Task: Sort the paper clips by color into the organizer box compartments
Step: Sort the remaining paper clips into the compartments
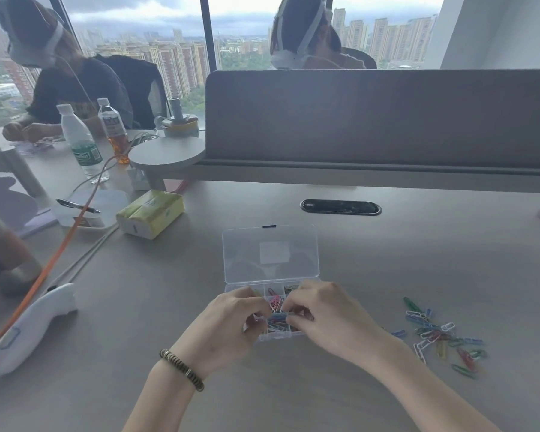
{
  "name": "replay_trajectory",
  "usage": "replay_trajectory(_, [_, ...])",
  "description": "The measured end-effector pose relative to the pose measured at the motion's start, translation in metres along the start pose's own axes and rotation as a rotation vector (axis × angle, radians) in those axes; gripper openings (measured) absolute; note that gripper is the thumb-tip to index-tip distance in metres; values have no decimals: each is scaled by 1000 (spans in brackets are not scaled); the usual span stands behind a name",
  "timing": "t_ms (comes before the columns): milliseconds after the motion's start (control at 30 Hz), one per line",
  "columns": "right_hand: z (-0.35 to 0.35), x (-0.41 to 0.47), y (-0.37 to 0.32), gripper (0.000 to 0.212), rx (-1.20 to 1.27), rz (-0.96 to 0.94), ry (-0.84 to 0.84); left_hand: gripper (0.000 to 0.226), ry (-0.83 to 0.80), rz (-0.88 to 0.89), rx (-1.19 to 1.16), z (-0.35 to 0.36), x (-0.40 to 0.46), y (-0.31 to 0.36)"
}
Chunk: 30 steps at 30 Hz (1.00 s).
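Observation:
A clear plastic organizer box (pixel 260 338) lies on the desk, its lid (pixel 270 254) swung open away from me. Several compartments hold coloured paper clips; pink clips (pixel 275 303) show in the middle one. My left hand (pixel 231 322) and my right hand (pixel 325 313) hover over the box and hide most of it. A blue paper clip (pixel 279 315) is pinched between the fingertips of both hands above the compartments. A loose pile of mixed-colour paper clips (pixel 440 335) lies on the desk to the right of the box.
A yellow tissue pack (pixel 150 213) sits at the left, with a pen (pixel 77 206), two bottles (pixel 81 141) and an orange cable (pixel 53 263) beyond it. A white device (pixel 32 332) lies near the left edge. A grey partition (pixel 381 116) stands behind, and people sit beyond it.

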State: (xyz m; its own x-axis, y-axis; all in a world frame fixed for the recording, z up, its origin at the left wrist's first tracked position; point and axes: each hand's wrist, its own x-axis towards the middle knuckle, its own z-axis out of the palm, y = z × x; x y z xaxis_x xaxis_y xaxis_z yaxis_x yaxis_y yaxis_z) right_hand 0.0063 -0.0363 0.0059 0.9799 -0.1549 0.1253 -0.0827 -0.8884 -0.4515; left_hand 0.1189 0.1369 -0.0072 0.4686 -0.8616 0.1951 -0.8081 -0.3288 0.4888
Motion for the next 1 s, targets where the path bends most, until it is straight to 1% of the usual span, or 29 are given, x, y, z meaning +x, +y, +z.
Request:
replay_trajectory(100, [-2, -2, 2, 10, -28, -7, -3, 11, -1, 9, 14, 0, -1, -2])
replay_trajectory(200, [-4, -6, 8, 16, -39, 28, 23, 11, 10, 29, 47, 0, -2, -3])
replay_trajectory(367, [-4, -8, 7, 19, -63, 28, 24, 26, 11, 49, 71, -1, -4, -3])
replay_trajectory(433, [-6, -8, 7, 20, -53, 26, 40, 28, 8, 43, 44, -3, -5, -2])
replay_trajectory(533, [-6, -6, 5, 24, -57, 19, 10, 29, -11, 25, 23, -3, -6, -2])
replay_trajectory(667, [-7, -3, 4, 24, -77, 15, -5, 27, -22, 2, 46, 1, -5, -2])
replay_trajectory(800, [-7, -6, 4, 24, -74, 15, 10, 21, 15, 7, 47, -1, -5, 2])
replay_trajectory(867, [-6, -9, 4, 24, -58, 16, 43, 17, 49, 20, 59, -4, -5, 4])
replay_trajectory(1000, [-11, -15, 9, 24, -9, 38, 110, 15, 92, 40, 72, -7, -4, 10])
